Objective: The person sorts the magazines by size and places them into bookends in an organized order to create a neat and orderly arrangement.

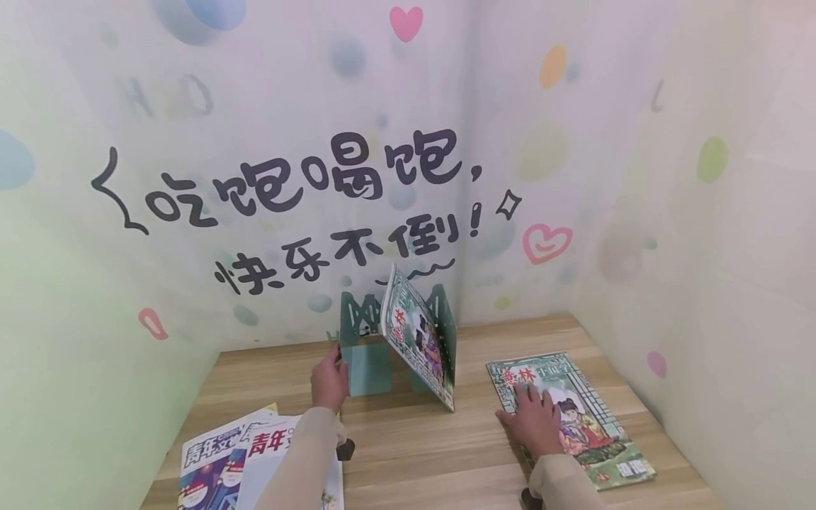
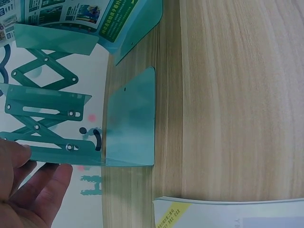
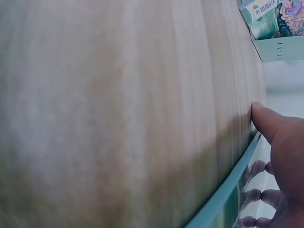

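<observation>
A green expandable bookend with crossed lattice bars stands at the back of the wooden table. My left hand grips its left end plate, with the thumb on one side and the fingers on the other in the left wrist view. Inside the bookend, a magazine with a green illustrated cover leans at a slant toward the right plate. My right hand rests with spread fingers on a similar magazine lying flat at the right. Its thumb extends past that magazine's edge.
Two overlapping magazines, one purple-blue and one pale, lie at the front left, partly behind my left sleeve. A printed curtain hangs behind the table and along its sides.
</observation>
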Available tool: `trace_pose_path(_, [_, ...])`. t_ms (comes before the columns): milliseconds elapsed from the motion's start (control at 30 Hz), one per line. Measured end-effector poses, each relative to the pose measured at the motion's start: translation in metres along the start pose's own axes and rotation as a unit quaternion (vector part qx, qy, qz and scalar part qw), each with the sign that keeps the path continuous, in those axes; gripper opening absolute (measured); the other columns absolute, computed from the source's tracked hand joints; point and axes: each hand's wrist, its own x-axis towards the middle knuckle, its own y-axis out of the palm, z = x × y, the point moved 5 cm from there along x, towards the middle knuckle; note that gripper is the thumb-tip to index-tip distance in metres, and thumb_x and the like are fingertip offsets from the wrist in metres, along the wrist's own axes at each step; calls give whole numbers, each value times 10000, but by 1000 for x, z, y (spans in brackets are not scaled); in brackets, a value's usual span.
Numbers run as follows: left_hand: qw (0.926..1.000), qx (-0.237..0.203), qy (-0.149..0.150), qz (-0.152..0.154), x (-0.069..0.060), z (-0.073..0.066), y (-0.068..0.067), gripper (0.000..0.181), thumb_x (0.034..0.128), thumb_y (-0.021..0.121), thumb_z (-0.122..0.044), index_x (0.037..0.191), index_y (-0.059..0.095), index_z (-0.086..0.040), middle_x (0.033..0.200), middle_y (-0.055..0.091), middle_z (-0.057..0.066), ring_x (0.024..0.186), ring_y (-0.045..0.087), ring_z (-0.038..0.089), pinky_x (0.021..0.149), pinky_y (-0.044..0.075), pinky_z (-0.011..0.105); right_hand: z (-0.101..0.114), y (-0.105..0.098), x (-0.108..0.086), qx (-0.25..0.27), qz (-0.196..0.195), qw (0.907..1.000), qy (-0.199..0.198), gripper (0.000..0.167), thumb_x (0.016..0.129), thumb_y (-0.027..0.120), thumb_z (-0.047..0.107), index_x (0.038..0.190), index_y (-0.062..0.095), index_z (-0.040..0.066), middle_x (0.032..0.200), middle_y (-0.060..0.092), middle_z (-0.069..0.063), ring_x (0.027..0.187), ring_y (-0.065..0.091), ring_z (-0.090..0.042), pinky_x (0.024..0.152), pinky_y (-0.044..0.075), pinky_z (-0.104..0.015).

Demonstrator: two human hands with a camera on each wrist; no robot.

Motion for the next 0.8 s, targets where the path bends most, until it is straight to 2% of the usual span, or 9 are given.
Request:
trace_pose_path(300, [10000, 22, 15, 28, 0, 0, -1, 453, 966, 539, -13, 1413, 484, -54, 1294, 586, 223, 1130, 597, 390, 887, 525, 508, -6, 2, 4, -103, 103, 9999, 27, 855, 830, 678, 562, 1463, 405, 57, 1508, 279, -283, 1348, 164, -559, 1051, 101, -738])
trace_pose_path(500, [10000, 38, 22, 21, 0, 0, -1, 450, 964, 542, -10, 1410, 489, -50, 1289, 590, 223, 1131, 597, 389, 891, 523, 505, -6, -1, 4, -101, 137, 9998, 120, 833, 807, 726, 511, 1449, 435, 68, 1504, 299, -273, 1338, 199, -558, 1049, 127, -735])
trace_pose_path(800, [9999, 115, 88, -54, 0, 0, 0, 449, 960, 552, 1, 1402, 508, -65, 1270, 608, 208, 1100, 620, 377, 855, 544, 492, 1, -12, 2, -307, 195, 9993, 25, 759, 775, 788, 401, 1386, 514, 43, 1453, 394, -277, 1299, 306, -556, 1003, 264, -726])
